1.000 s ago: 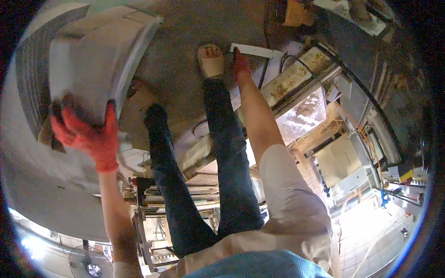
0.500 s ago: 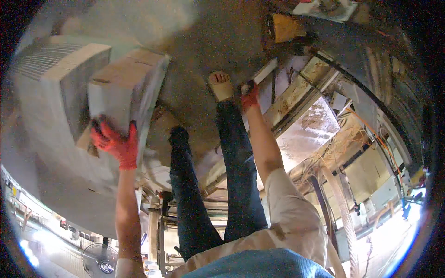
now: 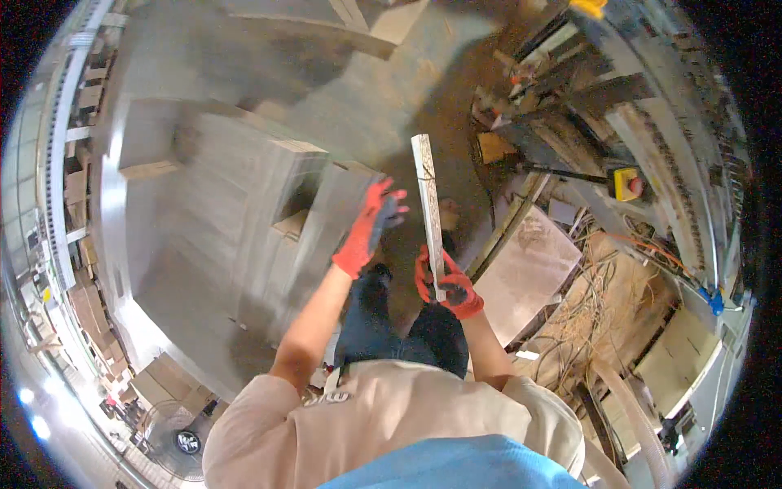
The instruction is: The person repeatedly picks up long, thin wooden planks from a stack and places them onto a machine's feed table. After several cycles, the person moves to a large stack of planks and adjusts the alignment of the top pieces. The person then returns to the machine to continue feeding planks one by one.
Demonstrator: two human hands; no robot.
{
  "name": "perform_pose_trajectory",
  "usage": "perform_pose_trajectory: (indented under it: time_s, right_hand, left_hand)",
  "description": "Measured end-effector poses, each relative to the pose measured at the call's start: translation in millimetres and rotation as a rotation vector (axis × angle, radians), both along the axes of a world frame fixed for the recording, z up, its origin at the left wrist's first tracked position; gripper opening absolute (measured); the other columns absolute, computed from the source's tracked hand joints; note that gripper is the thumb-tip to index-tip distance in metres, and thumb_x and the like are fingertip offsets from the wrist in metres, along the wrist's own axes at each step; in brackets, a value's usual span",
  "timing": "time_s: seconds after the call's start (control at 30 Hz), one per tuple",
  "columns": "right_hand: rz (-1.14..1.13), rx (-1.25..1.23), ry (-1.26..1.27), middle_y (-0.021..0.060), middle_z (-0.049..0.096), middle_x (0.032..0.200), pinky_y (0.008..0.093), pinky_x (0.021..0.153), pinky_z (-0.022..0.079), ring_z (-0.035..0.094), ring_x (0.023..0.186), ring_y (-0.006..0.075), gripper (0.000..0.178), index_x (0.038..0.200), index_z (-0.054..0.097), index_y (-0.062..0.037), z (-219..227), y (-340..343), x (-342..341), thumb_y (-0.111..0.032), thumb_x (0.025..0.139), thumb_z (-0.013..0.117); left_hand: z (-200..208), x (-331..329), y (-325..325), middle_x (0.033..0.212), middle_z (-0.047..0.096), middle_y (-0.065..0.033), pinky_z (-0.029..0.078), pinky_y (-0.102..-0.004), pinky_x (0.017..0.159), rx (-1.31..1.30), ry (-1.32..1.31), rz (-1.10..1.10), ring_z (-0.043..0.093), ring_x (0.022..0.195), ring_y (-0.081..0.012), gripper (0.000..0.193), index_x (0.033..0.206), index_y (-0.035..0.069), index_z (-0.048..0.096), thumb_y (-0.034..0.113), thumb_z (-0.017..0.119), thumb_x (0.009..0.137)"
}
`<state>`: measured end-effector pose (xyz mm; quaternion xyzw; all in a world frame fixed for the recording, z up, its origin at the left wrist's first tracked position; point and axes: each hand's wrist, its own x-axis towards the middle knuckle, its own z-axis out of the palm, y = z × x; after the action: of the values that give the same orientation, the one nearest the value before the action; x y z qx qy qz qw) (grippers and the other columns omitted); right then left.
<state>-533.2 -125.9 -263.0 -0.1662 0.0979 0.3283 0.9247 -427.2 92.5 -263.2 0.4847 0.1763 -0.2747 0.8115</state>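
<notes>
My right hand [image 3: 450, 287], in a red glove with dark palm, is closed round the lower end of a long narrow board strip [image 3: 429, 204]. The strip stands nearly upright in the picture, pale with a rough, speckled brown face. My left hand [image 3: 371, 228], gloved alike, is raised to the left of the strip with its fingers apart and nothing in them. It is nearest to the right edge of a stack of grey boards [image 3: 236, 187]. A dark gap shows in the stack, with a tan block [image 3: 291, 225] inside it.
On the right stands a machine with a yellow-and-red switch box [image 3: 626, 185], a dusty pale panel [image 3: 533, 269] and a heap of tangled offcuts [image 3: 607, 301]. A ribbed hose [image 3: 639, 416] runs at lower right. A fan [image 3: 186, 440] stands at lower left.
My right hand has come up from beside the machine, now with the board strip in it. My left hand has left the boards and moved right. My view has turned and risen.
</notes>
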Motion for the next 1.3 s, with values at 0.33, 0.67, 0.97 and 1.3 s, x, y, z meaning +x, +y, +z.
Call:
perform_pose_trajectory:
  time_s: [0.33,0.67,0.97,1.3]
  right_hand:
    - [0.12,0.327,-0.17,0.0093,0.053,0.084,0.0312,0.044,0.038,0.048,0.054,0.019,0.083,0.146,0.048,0.0006,173,-5,-2,-0.033,0.077,0.078]
    - [0.027,0.395,-0.415,0.0175,0.06,0.083,0.0335,0.042,0.042,0.052,0.053,0.0209,0.089,0.15,0.038,0.0069,230,-65,2,-0.039,0.081,0.07]
    - [0.099,0.418,-0.377,0.019,0.062,0.088,0.0378,0.047,0.047,0.056,0.054,0.0241,0.09,0.155,0.031,0.0065,247,-138,10,-0.042,0.088,0.066]
    - [-0.066,0.233,-0.317,0.0308,0.065,0.11,0.0447,0.062,0.058,0.07,0.083,0.0349,0.077,0.154,0.031,0.0105,235,-181,4,-0.046,0.104,0.047]
  left_hand:
    - [253,8,-39,0.129,0.064,-0.008,0.048,-0.0343,0.104,0.319,-0.567,0.037,0.06,0.119,-0.0173,0.058,0.14,0.001,0.05,0.007,0.076,0.089]
    - [354,9,-118,0.115,0.071,-0.009,0.052,-0.032,0.093,0.479,-0.867,0.041,0.066,0.104,-0.015,0.039,0.127,-0.001,0.063,0.009,0.074,0.091]
    - [363,14,-180,0.108,0.073,-0.0083,0.053,-0.031,0.088,0.443,-0.885,0.093,0.065,0.097,-0.0125,0.034,0.124,-0.003,0.064,0.007,0.071,0.092]
    - [380,23,-224,0.11,0.073,-0.0059,0.053,-0.0277,0.089,0.624,-0.874,0.004,0.066,0.098,-0.0104,0.036,0.124,-0.005,0.065,0.01,0.074,0.092]
